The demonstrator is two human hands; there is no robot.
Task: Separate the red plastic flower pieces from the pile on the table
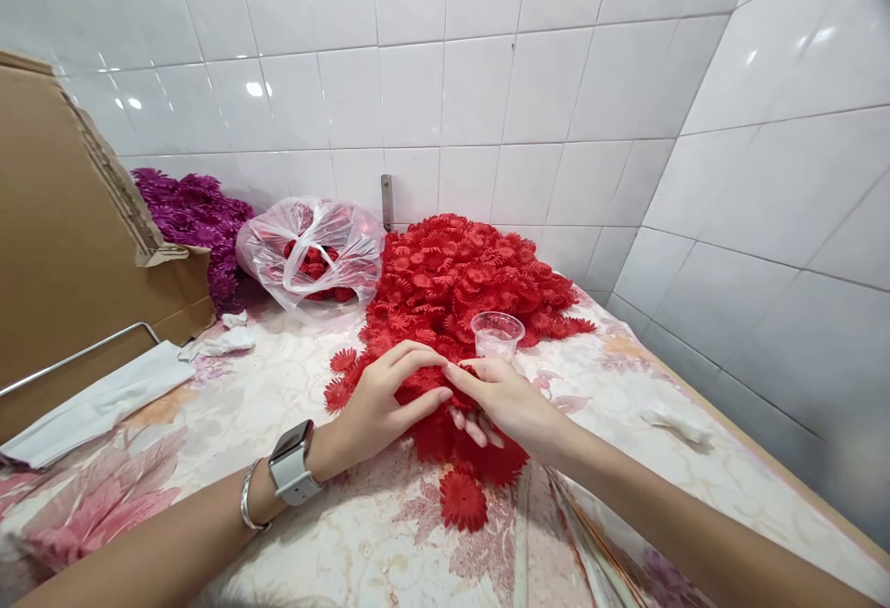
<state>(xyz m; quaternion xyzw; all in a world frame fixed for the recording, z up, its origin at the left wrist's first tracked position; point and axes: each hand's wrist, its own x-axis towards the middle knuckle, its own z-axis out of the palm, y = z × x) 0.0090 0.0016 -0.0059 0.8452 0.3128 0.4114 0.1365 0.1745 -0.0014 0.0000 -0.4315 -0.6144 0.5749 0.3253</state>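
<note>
My left hand, with a watch and bracelet on its wrist, reaches over the red artificial flowers. Its thumb and fingers are apart, and the fingertips meet those of my right hand. The right hand's fingers are curled around a red artificial flower, partly hidden by the hand. Behind both hands rises a large heap of red artificial flower heads. A clear plastic cup stands just beyond my right hand. One loose red flower head lies flat in front of the hands.
A clear plastic bag with red pieces and a purple flower pile are at the back left. A cardboard box stands at the left, beside a white cloth. Thin stems lie under my right forearm on the flowered tablecloth.
</note>
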